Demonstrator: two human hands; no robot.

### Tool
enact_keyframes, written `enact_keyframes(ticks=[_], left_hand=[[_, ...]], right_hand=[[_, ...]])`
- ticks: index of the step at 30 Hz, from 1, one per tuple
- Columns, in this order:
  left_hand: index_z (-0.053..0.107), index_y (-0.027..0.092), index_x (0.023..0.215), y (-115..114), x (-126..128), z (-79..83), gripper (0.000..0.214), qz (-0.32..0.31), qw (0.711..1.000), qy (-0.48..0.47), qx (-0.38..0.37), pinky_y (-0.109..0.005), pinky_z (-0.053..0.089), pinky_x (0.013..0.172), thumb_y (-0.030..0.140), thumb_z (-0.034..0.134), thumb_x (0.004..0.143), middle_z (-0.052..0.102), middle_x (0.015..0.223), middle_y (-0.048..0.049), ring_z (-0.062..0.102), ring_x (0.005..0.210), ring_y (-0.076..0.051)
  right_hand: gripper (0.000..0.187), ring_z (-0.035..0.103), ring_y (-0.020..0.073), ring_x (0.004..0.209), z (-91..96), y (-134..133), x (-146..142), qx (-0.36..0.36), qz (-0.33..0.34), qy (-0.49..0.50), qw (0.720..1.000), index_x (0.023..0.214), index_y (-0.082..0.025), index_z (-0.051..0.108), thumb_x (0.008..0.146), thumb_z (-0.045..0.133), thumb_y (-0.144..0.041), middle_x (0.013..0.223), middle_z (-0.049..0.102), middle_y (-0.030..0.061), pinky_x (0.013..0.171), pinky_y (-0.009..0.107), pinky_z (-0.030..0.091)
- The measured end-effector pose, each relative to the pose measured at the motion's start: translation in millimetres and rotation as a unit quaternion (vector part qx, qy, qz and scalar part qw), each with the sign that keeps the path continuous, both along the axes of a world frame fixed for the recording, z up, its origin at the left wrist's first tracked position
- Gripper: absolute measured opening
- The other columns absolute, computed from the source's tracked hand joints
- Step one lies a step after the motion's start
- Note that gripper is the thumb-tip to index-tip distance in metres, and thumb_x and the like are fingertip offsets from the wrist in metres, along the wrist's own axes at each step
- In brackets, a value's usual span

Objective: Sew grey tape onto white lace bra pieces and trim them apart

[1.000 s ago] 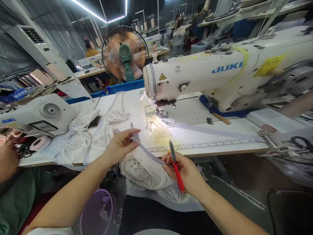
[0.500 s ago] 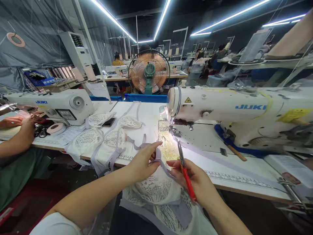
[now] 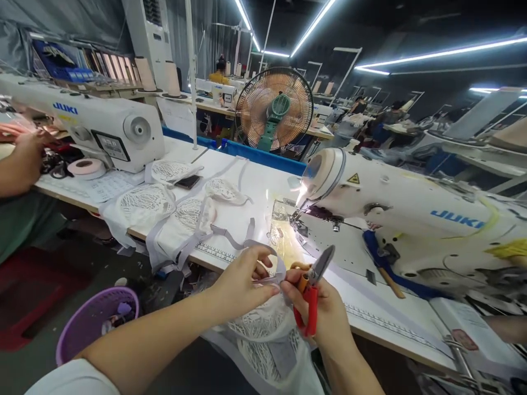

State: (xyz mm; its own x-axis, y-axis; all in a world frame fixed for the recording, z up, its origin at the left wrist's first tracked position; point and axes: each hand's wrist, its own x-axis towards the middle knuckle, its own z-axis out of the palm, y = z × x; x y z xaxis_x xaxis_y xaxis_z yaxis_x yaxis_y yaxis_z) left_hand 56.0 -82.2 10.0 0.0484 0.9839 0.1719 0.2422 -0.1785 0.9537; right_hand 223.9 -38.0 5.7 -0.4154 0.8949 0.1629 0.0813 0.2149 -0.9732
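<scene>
My left hand [image 3: 242, 285] pinches the grey elastic trim at the top edge of a white lace bra [image 3: 263, 323], which hangs over the front of the table. Close by, my right hand [image 3: 329, 315] has a pair of red-handled scissors [image 3: 320, 265] tucked in it, blades pointing up and to the right. The fingertips of that hand also meet the elastic beside my left fingers. A loose grey strap [image 3: 230, 238] curls across the tabletop behind my left hand. Just beyond my hands stands the lit needle area of a white sewing machine [image 3: 387, 192].
Several white lace bra pieces [image 3: 144, 203] lie to the left around a phone [image 3: 188, 181]. Another sewing machine [image 3: 82, 118] stands there, with a co-worker's hand [image 3: 27, 156] at it. A purple basket [image 3: 68, 334] is on the floor. Behind the table is a large fan [image 3: 274, 109].
The view has tilted and swung left, bringing the purple basket in. My right hand has turned the scissors so their blades lean right, and its fingers have come up against my left fingertips.
</scene>
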Motion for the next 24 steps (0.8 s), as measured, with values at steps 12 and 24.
enact_keyframes(ticks=[12,24], left_hand=[[0.038,0.018,0.055,-2,1,1.0,0.033,-0.024,0.999,0.0,-0.047,-0.022,0.022,0.046,0.034,0.047,0.082,0.03,0.052,0.0055,0.029,0.05,-0.009],[0.055,0.015,0.056,-8,-42,-12.1,0.032,0.079,0.992,-0.076,-0.059,-0.022,0.031,0.05,0.039,0.058,0.076,0.039,0.053,0.0025,0.035,0.052,-0.01]], right_hand=[[0.018,0.056,0.016,0.068,3.6,-7,-8,0.027,-0.027,-0.035,0.999,0.074,-0.022,0.055,0.073,0.065,-0.036,0.075,0.06,0.002,0.062,0.028,0.048],[0.021,0.048,0.0171,0.048,12.5,77,46,0.076,-0.006,-0.518,0.852,0.057,-0.022,0.053,0.067,0.064,-0.037,0.051,0.053,0.0001,0.045,0.028,0.033]])
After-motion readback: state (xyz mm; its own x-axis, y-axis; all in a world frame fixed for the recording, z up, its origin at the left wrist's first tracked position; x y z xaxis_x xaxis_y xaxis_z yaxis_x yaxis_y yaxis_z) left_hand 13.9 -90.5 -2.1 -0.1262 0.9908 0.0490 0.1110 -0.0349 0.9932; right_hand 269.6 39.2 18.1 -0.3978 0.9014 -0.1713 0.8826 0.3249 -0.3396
